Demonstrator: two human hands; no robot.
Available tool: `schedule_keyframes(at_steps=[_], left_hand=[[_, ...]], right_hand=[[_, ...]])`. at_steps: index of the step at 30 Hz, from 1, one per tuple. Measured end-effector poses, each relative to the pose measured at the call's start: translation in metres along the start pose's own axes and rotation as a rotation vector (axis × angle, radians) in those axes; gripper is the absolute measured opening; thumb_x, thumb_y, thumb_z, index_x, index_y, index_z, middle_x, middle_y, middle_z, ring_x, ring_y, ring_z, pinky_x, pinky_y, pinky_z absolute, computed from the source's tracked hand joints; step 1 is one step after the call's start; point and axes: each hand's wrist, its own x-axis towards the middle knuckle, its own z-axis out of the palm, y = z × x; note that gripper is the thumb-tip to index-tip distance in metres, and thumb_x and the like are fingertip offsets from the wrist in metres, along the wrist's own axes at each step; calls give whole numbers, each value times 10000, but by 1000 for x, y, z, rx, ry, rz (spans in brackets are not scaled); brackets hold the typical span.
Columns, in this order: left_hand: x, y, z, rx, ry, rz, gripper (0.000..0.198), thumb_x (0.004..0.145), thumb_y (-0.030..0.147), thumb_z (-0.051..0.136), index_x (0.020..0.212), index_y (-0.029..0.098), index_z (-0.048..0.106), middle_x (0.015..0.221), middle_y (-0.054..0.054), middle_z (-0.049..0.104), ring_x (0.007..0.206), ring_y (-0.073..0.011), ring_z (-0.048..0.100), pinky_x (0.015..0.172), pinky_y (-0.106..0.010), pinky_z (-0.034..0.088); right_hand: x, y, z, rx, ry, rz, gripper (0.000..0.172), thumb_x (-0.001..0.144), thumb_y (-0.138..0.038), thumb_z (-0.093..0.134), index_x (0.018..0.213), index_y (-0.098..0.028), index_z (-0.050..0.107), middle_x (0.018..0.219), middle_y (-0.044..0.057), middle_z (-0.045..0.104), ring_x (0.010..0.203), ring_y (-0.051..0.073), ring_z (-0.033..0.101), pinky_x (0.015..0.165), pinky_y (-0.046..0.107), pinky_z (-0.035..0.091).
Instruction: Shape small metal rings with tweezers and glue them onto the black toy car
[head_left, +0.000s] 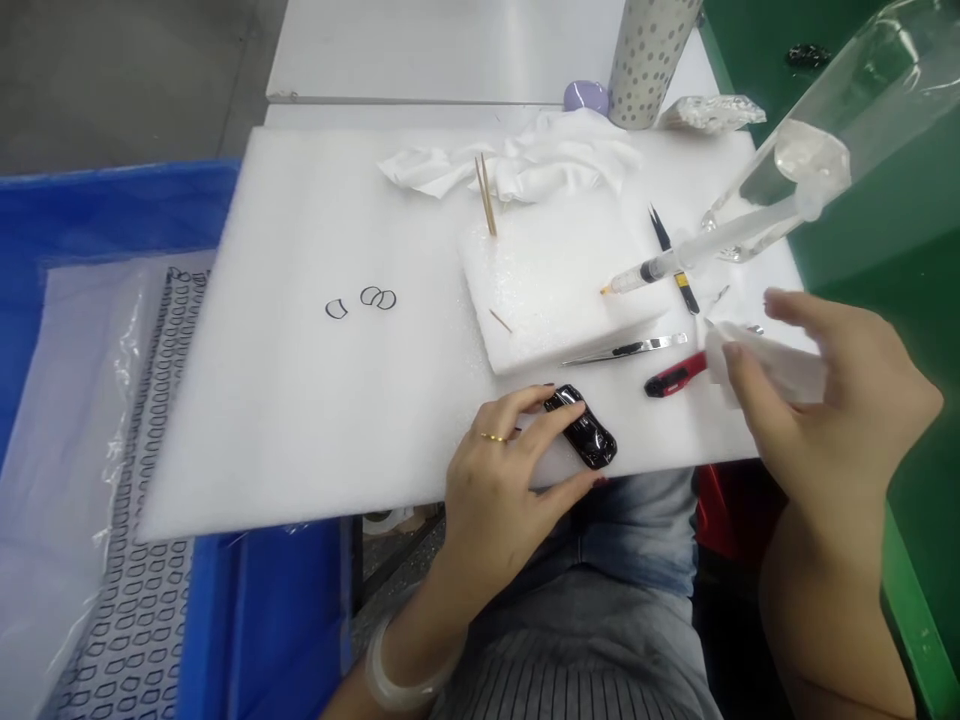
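Observation:
My left hand point(506, 480) grips a small glossy black car-shaped piece point(589, 435) near the front edge of the white foam board point(300, 430). Fingertips press on its top and the thumb is at its near side. To the right, my right hand point(840, 390) is raised with a crumpled white tissue point(795, 372) between thumb and fingers; its outline is blurred. Just left of that tissue lies a red-and-black utility knife point(675, 376). Silver tweezers point(630, 349) rest beside a white foam block point(555, 300).
Wooden sticks point(487, 200) stand in the block. A syringe point(652, 268) with an orange tip, black tweezers point(673, 260) and a clear bottle point(825, 140) are at right. Thin black rings point(377, 298) lie left. Behind are crumpled tissue point(555, 160) and a dotted cup point(651, 60). Blue bins point(277, 610) flank the board.

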Motion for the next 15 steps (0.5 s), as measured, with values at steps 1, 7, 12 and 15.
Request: schedule_keyframes(at_steps=[1,7,12,15], left_hand=[[-2,-1,0,-5,40,29,466,844,413,845,1233,207,692,1237,-102,698,1081,-279,708,854,-406,633],[-17,-7,-5,-80,356,-35,214,912,118,715,1099,222,728,970,-14,723,729,-133,666,512,-227,493],[-15,-6,-9,-88,255,-25,189,913,60,661,996,215,730,893,-3,715,775,-146,683,650,-258,559],[-10,-3,-10,-91,173,-2,166,917,48,654,952,197,717,857,2,700,759,-130,679,683,-245,567]], right_hand=[[-1,-3,2,-23,-8,-34,233,902,-272,740,1122,-197,740,1035,127,787,964,304,736,781,426,585],[-37,-73,27,237,-263,-104,349,959,-366,640,1200,-113,635,925,98,775,805,245,709,707,388,576],[-40,-67,28,369,-289,5,374,933,-214,614,1306,-186,609,938,66,763,793,230,702,720,385,591],[-52,1,-7,236,-134,235,489,868,-238,750,1346,-288,655,1040,87,771,852,279,738,771,440,601]])
